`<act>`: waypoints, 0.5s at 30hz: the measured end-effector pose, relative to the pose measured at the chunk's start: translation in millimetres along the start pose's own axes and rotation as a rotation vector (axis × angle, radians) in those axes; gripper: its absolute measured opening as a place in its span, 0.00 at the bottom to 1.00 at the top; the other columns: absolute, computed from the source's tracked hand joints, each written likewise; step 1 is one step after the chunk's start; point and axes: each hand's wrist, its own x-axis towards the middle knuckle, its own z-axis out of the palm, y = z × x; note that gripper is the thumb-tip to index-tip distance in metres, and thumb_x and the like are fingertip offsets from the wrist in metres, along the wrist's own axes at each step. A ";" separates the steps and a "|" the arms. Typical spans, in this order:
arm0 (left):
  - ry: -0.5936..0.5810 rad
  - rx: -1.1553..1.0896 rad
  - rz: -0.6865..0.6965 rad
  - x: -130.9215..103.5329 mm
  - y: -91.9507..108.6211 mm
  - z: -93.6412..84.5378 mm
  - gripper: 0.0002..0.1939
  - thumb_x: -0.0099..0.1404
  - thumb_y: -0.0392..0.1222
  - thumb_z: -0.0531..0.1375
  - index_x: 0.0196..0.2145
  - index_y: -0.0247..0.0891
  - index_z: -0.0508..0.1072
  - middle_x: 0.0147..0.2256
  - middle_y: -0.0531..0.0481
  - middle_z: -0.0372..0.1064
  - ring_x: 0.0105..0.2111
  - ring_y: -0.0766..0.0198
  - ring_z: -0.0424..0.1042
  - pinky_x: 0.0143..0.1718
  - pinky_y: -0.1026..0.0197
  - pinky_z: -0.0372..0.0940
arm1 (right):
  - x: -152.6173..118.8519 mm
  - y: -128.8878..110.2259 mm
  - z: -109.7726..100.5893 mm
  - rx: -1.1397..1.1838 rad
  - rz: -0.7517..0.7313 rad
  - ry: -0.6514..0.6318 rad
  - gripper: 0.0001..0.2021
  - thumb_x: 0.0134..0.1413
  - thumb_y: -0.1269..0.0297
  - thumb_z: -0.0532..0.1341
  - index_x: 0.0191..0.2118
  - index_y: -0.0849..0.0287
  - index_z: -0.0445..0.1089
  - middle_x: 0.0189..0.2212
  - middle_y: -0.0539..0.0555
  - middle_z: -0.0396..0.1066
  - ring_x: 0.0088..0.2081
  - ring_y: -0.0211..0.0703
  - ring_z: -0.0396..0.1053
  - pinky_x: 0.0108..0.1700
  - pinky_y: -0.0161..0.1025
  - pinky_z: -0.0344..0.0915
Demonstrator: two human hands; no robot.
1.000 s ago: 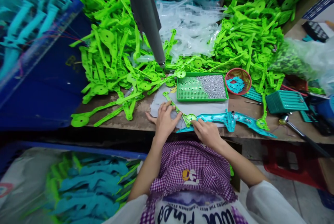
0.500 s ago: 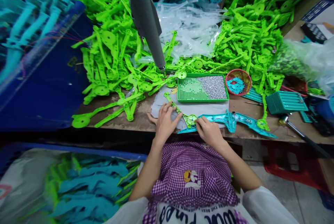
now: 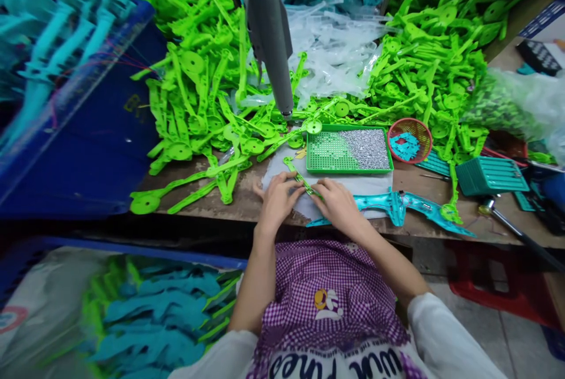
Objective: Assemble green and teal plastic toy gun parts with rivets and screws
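My left hand (image 3: 276,200) and my right hand (image 3: 336,206) lie side by side on a grey mat (image 3: 282,176) at the bench's front edge. Both press on a bright green plastic arm (image 3: 296,173) that pokes out between them toward the tray. A teal plastic piece (image 3: 399,207) stretches to the right from under my right hand. Just beyond sits a green tray (image 3: 348,152) with small silver screws. A grey hanging screwdriver (image 3: 271,43) points down above the mat.
Heaps of green plastic arms (image 3: 207,96) cover the bench's back and left. Clear plastic parts (image 3: 331,49) lie behind the tray. A small red basket (image 3: 410,139) and teal crate (image 3: 491,174) stand right. A blue bin (image 3: 79,120) sits left.
My right hand slid left over the green arm's round end, which is now covered, and the two hands came closer together. The view shifted slightly.
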 end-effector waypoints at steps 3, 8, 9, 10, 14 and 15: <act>0.019 -0.025 -0.005 -3.5 -1.5 2.5 0.04 0.64 0.42 0.63 0.34 0.48 0.80 0.49 0.47 0.75 0.53 0.46 0.68 0.61 0.25 0.32 | 15.8 3.4 14.4 0.067 0.024 -0.080 0.12 0.66 0.65 0.54 0.49 0.58 0.71 0.44 0.58 0.73 0.44 0.46 0.70 0.44 0.40 0.65; 0.075 -0.024 0.012 -9.7 -2.3 7.3 0.05 0.65 0.42 0.62 0.36 0.47 0.79 0.50 0.47 0.74 0.53 0.49 0.69 0.62 0.28 0.31 | 14.5 9.9 21.9 0.085 0.010 -0.080 0.13 0.67 0.65 0.53 0.51 0.57 0.70 0.44 0.57 0.73 0.44 0.45 0.70 0.44 0.40 0.67; 0.088 -0.013 0.017 -10.4 -2.1 8.3 0.05 0.66 0.42 0.61 0.36 0.47 0.79 0.50 0.47 0.75 0.53 0.50 0.69 0.63 0.29 0.31 | 13.3 10.5 22.3 0.079 0.006 -0.081 0.13 0.67 0.65 0.52 0.52 0.57 0.70 0.45 0.58 0.73 0.44 0.45 0.70 0.44 0.41 0.67; 0.097 0.000 0.022 -10.9 -1.7 9.2 0.06 0.66 0.42 0.61 0.35 0.47 0.78 0.49 0.48 0.75 0.53 0.50 0.69 0.63 0.30 0.32 | 12.3 10.7 22.6 0.070 0.002 -0.083 0.14 0.67 0.65 0.52 0.53 0.58 0.69 0.45 0.58 0.73 0.44 0.45 0.70 0.44 0.41 0.67; 0.118 0.048 0.037 -10.6 0.0 11.8 0.07 0.67 0.43 0.60 0.32 0.45 0.77 0.48 0.48 0.75 0.52 0.53 0.69 0.64 0.37 0.41 | 10.1 7.7 21.2 -0.010 -0.023 -0.125 0.15 0.68 0.67 0.50 0.54 0.57 0.67 0.45 0.59 0.73 0.45 0.45 0.70 0.43 0.40 0.68; 0.122 0.059 0.041 -10.1 0.2 12.1 0.07 0.67 0.44 0.60 0.32 0.44 0.77 0.48 0.48 0.75 0.51 0.53 0.69 0.63 0.39 0.43 | 9.8 6.1 19.9 -0.038 -0.029 -0.151 0.15 0.67 0.68 0.50 0.55 0.57 0.66 0.46 0.59 0.72 0.46 0.45 0.69 0.42 0.39 0.68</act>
